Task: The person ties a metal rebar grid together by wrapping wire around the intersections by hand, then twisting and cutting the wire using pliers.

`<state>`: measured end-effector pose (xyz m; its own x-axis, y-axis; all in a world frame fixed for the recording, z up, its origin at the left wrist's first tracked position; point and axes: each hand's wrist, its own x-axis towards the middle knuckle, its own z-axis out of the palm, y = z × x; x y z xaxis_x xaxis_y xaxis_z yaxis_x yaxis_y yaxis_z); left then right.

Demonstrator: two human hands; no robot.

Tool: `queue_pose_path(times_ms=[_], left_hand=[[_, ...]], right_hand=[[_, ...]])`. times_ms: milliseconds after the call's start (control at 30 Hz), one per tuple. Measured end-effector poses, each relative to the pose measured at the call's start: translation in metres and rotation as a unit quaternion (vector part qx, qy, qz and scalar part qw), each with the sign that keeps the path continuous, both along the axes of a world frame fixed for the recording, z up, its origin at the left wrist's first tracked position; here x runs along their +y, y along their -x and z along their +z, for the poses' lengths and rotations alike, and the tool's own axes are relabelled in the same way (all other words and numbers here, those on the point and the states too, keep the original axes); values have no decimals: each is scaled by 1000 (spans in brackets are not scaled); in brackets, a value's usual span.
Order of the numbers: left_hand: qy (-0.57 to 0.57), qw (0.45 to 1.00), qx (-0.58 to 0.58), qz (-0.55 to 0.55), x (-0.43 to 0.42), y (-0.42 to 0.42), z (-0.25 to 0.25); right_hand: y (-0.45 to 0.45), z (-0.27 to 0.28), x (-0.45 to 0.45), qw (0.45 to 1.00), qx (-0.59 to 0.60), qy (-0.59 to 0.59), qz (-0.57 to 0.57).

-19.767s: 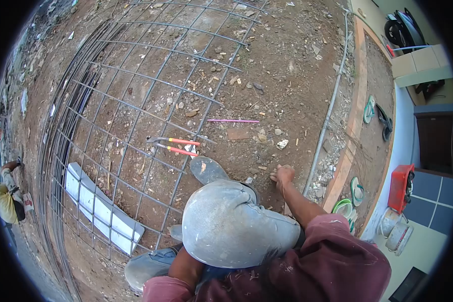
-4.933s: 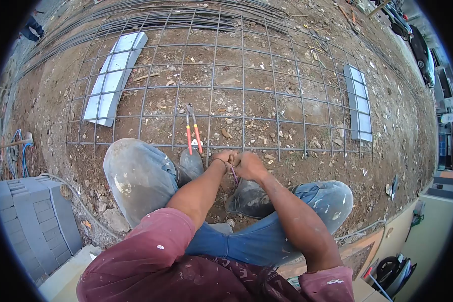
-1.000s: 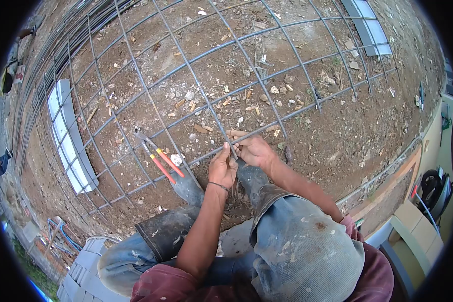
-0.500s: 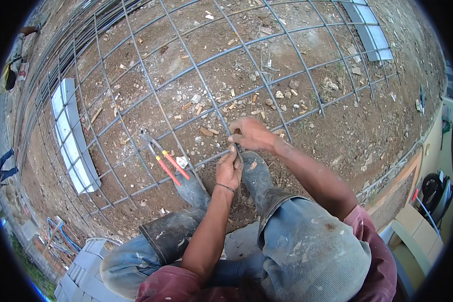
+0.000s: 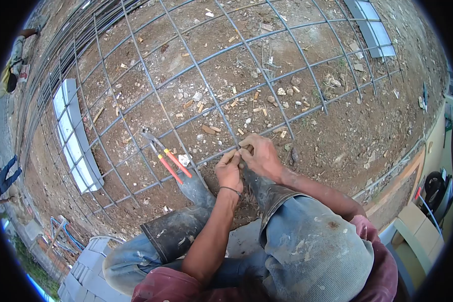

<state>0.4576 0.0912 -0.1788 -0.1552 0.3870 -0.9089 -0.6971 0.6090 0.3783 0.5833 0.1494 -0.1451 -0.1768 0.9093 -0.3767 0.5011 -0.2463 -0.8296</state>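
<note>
My left hand [image 5: 230, 174] is closed in a pinch at the near edge of the rebar grid [image 5: 215, 104], beside a bar crossing. Right next to it, my right hand [image 5: 262, 157] pinches at the same crossing, its thumb and forefinger near the left fingertips. What lies between the fingers is too small or hidden to make out. Left of my hands, pliers [image 5: 169, 160] with red and yellow handles lie across the near bar, jaws pointing away from me. A dark boot [image 5: 195, 190] is just below their handles.
Pale, channel-shaped pieces lie under the grid at left [image 5: 74, 136] and far right [image 5: 371, 29]. Long loose bars [image 5: 70, 38] are bundled at the upper left. Stones and wood chips litter the soil. Another person's legs [image 5: 7, 173] show at the left edge.
My right hand has come down toward me and now meets the left fingertips at the crossing. My left hand stays nearly in place. The pliers have not moved on the grid.
</note>
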Motion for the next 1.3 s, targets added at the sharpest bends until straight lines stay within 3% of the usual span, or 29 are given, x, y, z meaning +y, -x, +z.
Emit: queue_pose_path(times_ms=[67,100,133,200,233,267,333,400,433,467,500,567,600,633,667,733,767,900,1000,1167,1267,1300], left_hand=[[-8,978,49,-201,12,18,1],[-26,973,36,-227,17,24,6],[-26,973,44,-225,20,28,10],[-55,918,91,-382,32,37,16],[-119,882,107,-444,39,44,19],[-122,883,126,-435,49,49,21],[-103,652,227,-716,83,57,51],[-102,594,308,-736,110,62,57],[-88,591,297,-745,121,63,30],[-71,655,241,-713,145,67,56],[-14,780,104,-617,161,72,75],[-86,770,65,-629,155,58,-47],[39,880,-95,-464,139,42,-98],[156,917,-257,-263,132,21,-131],[152,927,-260,-226,139,-2,-139],[115,945,-147,-268,167,-57,-127],[105,948,-88,-286,185,-83,-116],[86,933,97,-335,235,-158,-73],[46,921,117,-368,231,-158,-24],[-51,932,131,-335,189,-61,178],[-94,935,142,-311,146,4,247],[-116,929,219,-274,127,16,254]], right_hand=[[0,9,6,997,3,73,-3],[1,8,5,997,8,73,-2],[2,8,4,998,-20,48,23],[1,3,6,998,-37,10,51],[-2,-4,6,992,-53,-72,87],[-3,-9,5,978,-65,-155,123],[0,-10,4,968,-107,-165,154],[6,-3,4,954,-98,-242,150],[8,-3,-1,951,-106,-254,142],[5,-13,-5,941,-100,-282,156],[6,-11,-6,935,-88,-300,168],[0,-15,-12,923,-73,-327,186],[-5,-21,-15,921,-107,-300,225],[-8,-24,-13,916,-144,-268,262],[-8,-23,-8,912,-141,-276,267],[-8,-16,1,823,-199,-404,346],[-18,-49,2,802,-155,-371,442],[-20,-62,7,843,-91,-254,466],[-14,-59,16,845,-109,-215,477],[-16,-58,34,849,-170,-145,479],[-15,-61,48,855,-210,-96,464],[-10,-66,56,859,-222,-82,453]])
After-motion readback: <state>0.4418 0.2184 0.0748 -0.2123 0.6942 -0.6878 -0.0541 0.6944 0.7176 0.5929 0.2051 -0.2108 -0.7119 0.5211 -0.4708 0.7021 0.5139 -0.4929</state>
